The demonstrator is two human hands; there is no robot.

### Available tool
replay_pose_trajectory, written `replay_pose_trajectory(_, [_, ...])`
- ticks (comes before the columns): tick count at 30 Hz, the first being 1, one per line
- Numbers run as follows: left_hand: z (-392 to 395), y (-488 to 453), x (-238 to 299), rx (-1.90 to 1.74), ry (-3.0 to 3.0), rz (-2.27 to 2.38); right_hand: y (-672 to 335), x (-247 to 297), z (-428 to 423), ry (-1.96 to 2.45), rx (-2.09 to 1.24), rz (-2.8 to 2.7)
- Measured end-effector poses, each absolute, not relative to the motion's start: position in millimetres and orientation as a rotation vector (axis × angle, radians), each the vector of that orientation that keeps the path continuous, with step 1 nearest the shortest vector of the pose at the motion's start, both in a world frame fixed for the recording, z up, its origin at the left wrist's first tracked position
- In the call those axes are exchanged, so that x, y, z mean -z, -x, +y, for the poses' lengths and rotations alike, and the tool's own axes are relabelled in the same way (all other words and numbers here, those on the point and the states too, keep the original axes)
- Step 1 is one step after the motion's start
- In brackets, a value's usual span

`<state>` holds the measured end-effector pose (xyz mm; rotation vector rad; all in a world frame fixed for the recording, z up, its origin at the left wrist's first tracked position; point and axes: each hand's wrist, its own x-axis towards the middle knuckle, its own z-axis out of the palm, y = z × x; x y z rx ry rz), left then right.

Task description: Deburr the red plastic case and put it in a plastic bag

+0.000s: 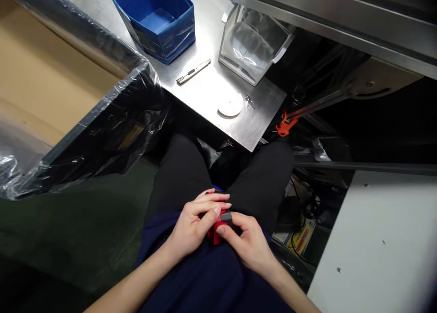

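Both hands meet over my lap, above dark trousers and a navy garment. My left hand [194, 222] curls its fingers round a small red and grey object [221, 222]. My right hand [247, 242] pinches the same object from the right, thumb on its grey end. Part of the object is hidden by the fingers, and a bit of blue shows just behind it.
A steel table [218, 83] ahead carries a blue bin [157, 17], a utility knife [193, 71], a white disc [231, 105] and a clear plastic container [254, 42]. A plastic-wrapped black panel [102, 126] stands left. An orange clip [283, 126] hangs right; a white surface [378, 240] lies lower right.
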<state>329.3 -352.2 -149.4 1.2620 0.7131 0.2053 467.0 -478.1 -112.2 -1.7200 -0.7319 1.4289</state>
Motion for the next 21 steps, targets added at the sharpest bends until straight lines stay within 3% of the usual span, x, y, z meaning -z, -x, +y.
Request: replay_pose_trajectory(21, [-349.1, -332.9, 157.3, -0.135, -0.96, 0.761, -465.5, 114.0, -465.6, 1.696, -1.506, -0.605])
